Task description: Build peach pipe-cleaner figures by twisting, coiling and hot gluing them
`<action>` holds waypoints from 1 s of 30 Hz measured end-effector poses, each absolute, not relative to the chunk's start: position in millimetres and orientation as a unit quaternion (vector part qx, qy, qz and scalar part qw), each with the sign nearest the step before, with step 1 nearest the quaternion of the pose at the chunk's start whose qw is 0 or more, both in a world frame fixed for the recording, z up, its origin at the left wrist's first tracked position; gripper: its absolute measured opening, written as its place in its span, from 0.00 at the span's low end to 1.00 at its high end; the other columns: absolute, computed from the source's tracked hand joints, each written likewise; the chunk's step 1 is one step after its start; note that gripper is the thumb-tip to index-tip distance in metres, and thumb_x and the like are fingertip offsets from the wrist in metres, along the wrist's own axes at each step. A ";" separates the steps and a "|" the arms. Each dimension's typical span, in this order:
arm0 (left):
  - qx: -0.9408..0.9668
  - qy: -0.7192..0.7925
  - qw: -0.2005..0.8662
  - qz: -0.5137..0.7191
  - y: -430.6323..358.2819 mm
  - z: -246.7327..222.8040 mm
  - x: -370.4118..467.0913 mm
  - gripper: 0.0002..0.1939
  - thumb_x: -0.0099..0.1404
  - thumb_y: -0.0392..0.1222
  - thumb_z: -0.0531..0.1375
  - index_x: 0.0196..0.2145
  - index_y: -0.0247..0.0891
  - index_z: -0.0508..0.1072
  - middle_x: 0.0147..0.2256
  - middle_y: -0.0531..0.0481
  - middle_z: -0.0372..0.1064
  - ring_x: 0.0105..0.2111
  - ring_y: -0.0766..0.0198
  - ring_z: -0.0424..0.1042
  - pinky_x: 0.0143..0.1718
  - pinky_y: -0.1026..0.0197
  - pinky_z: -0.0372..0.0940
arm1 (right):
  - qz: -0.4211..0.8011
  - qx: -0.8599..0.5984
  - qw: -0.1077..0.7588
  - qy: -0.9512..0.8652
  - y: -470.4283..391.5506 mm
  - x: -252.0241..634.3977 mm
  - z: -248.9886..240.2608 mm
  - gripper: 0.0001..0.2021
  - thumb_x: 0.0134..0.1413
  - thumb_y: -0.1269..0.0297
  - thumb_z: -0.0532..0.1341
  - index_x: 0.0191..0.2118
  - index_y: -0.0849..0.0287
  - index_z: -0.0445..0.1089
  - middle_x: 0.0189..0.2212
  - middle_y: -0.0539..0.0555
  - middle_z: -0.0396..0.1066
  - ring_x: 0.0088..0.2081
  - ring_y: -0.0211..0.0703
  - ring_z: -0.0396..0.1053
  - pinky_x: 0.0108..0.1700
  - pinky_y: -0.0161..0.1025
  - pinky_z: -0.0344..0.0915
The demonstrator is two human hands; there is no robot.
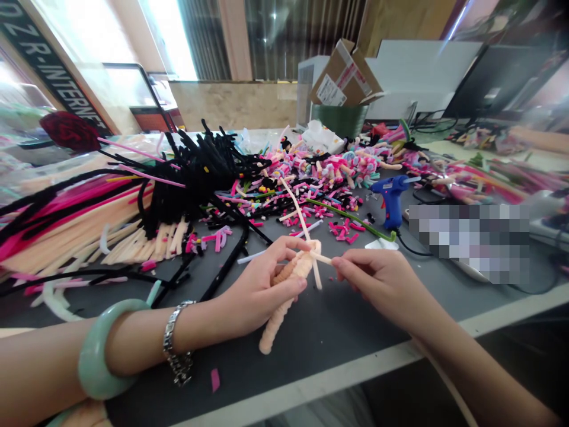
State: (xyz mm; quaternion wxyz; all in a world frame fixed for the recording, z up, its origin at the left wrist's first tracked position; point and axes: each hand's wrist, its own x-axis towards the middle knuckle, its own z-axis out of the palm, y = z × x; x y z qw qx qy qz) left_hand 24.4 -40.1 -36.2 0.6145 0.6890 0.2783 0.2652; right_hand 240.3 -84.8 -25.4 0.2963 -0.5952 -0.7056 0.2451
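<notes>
My left hand [262, 284] is closed around a peach figure [291, 276] made of coiled pipe cleaners, and one of its wrapped limbs [271, 332] hangs down below my fingers. A peach pipe cleaner [322, 258] stretches from the top of the figure to my right hand [373, 276], which pinches its end between thumb and fingertips. Another pale pipe cleaner [295, 204] rises from the figure toward the back, and a short end of it pokes out below. Part of the figure is hidden by my left fingers.
A blue glue gun [391, 198] stands behind my right hand, beside a partly blurred flat object [471, 243]. Bundles of black pipe cleaners [191, 178] and peach ones [80, 219] lie on the left. Pink cut scraps [342, 228] litter the grey table [338, 350]. A cardboard box [347, 77] sits at the back.
</notes>
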 end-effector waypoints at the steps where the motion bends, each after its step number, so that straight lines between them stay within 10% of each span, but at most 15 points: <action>1: 0.690 0.278 0.614 0.265 -40.3 -35.6 24.5 0.18 0.65 0.38 0.56 0.51 0.48 0.60 0.37 0.54 0.61 0.29 0.71 0.66 0.26 0.69 0.62 | 0.240 -0.596 0.294 -0.707 -84.7 240.1 -25.0 0.21 0.61 0.52 0.52 0.22 0.59 0.65 0.15 0.45 0.57 0.19 0.31 0.56 0.23 0.33 0.50; 30: 0.723 0.278 0.578 0.256 -41.6 -34.1 25.7 0.14 0.65 0.39 0.55 0.49 0.44 0.59 0.34 0.54 0.61 0.26 0.72 0.64 0.25 0.69 0.60 | 0.185 -0.603 0.269 -0.728 -85.3 236.2 -25.0 0.21 0.62 0.54 0.50 0.23 0.59 0.69 0.15 0.46 0.64 0.19 0.34 0.61 0.24 0.35 0.52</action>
